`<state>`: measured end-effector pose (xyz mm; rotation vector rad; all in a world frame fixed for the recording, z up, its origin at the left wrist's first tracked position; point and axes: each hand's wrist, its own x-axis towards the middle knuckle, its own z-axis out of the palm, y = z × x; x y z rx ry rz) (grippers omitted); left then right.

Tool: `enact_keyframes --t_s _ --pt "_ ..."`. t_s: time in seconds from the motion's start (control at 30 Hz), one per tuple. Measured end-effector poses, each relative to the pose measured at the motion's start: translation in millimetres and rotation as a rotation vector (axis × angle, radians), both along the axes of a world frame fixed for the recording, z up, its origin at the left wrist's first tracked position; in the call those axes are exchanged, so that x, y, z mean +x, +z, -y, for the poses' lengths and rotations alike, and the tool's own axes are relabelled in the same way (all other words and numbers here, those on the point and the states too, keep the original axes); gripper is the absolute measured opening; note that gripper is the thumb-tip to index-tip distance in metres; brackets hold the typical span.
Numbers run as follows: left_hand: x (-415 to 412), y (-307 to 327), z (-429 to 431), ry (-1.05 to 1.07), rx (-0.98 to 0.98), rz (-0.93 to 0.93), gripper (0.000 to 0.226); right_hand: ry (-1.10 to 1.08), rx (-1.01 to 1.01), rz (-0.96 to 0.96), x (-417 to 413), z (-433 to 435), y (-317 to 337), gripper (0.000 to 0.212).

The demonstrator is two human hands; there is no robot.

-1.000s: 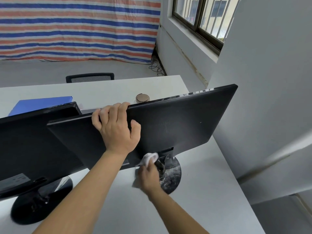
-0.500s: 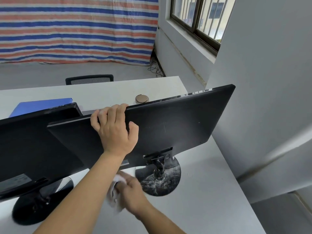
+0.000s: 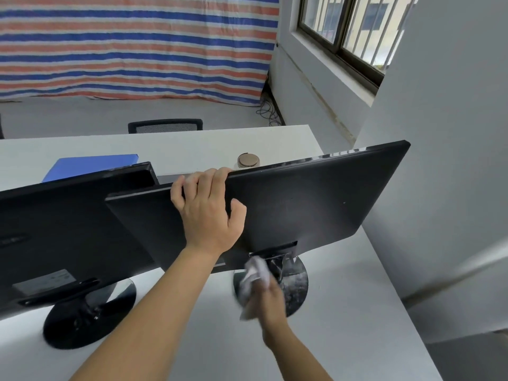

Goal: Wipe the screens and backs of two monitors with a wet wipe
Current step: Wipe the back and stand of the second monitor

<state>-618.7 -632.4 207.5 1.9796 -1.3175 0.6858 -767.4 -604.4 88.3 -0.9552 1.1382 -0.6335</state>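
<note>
1. Head view, the monitors: two black monitors stand on the white table (image 3: 351,320) with their backs to the camera; the right monitor (image 3: 316,204) is tilted, and its left edge overlaps in front of the right end of the left monitor (image 3: 68,229); its upper right corner shows against the grey wall (image 3: 453,160)
2. The left grip (image 3: 209,213), a bare hand, holds the right monitor's top edge; the fingers are curled over the edge towards the screen side, and the thumb is spread on the back panel
3. The right grip (image 3: 270,292) is closed round a crumpled white wet wipe (image 3: 255,279); it is low, just under the right monitor's bottom edge, beside the stand neck and over the left part of the round base (image 3: 298,281); wipe and fingers are blurred, so I cannot tell whether the wipe touches the stand
4. Room to move: white table surface runs from that base to the table's right edge and forward to the person; the left forearm crosses the strip between this base and the left monitor's base (image 3: 90,312)
5. Behind the monitors: a blue folder (image 3: 90,165) and a round brown lid (image 3: 248,160) lie on the table, the lid just behind the right monitor's top edge; a chair back (image 3: 165,125) stands at the far edge; beyond are a striped tarp (image 3: 137,45) and a window (image 3: 343,31)
</note>
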Motion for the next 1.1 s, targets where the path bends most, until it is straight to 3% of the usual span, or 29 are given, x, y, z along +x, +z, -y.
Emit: enact_keyframes --t_s 0.07,0.13,0.33,0.47,0.57,0.7,0.83,1.1 --pt "-2 0 1 -0.001 0.002 0.001 0.047 -0.340 0.018 -0.038 -2 26 -7 0.018" --pt "-4 1 2 0.000 0.003 -0.017 0.046 -0.441 0.017 0.063 9 47 -2 0.018" --pt "1 -2 2 0.015 -0.022 -0.015 0.047 0.121 -0.087 -0.047 11 8 -11 0.023" --pt "-2 -1 2 0.007 -0.008 -0.008 0.047 -0.409 -0.194 -0.027 1 47 0 0.017" --pt "-3 0 4 0.008 -0.011 -0.036 0.046 -0.262 -0.073 -0.008 18 57 2 0.011" --pt "6 -3 3 0.023 -0.008 -0.032 0.046 0.060 -0.143 -0.019 0 36 -19 0.014" --pt "1 -2 4 0.010 -0.018 -0.014 0.047 -0.093 -0.212 -0.105 -12 56 -18 0.016" --pt "-1 0 4 0.001 -0.034 -0.033 0.047 -0.136 -0.217 -0.280 -1 63 -19 0.022"
